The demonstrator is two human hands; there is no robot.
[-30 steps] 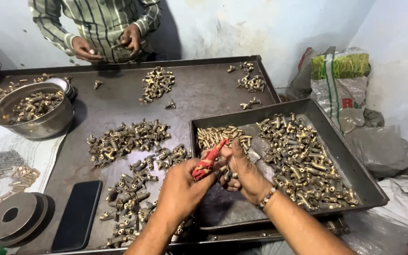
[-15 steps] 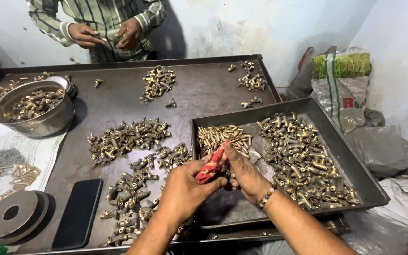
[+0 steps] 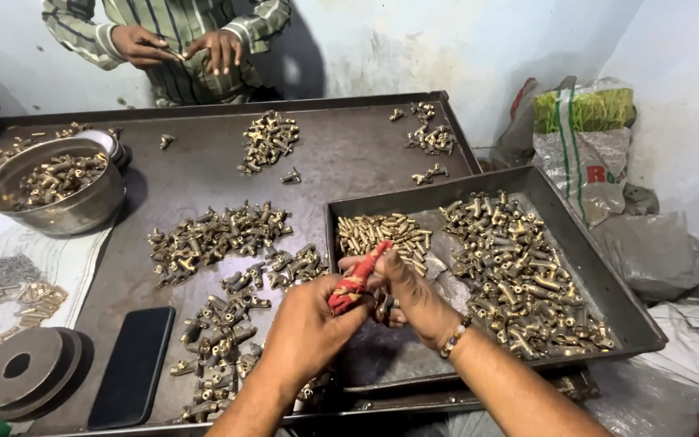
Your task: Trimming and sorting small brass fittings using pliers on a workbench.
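**Two hands closed on one red-handled tool**

Both of your hands meet over the near left corner of the grey tray (image 3: 608,299). Your left hand (image 3: 305,328) wraps its grip shut around the red-handled tool (image 3: 357,279), which tilts up and away from you. Your right hand (image 3: 410,295) pinches a small brass fitting (image 3: 383,306) against the tool's lower end. Loose brass fittings (image 3: 519,271) fill the tray's right side. A black phone (image 3: 133,366) lies on the bench (image 3: 349,158).

Pale blue scuffed wall (image 3: 446,48), dark metal worktable (image 3: 349,162), sacks (image 3: 584,146) beside it
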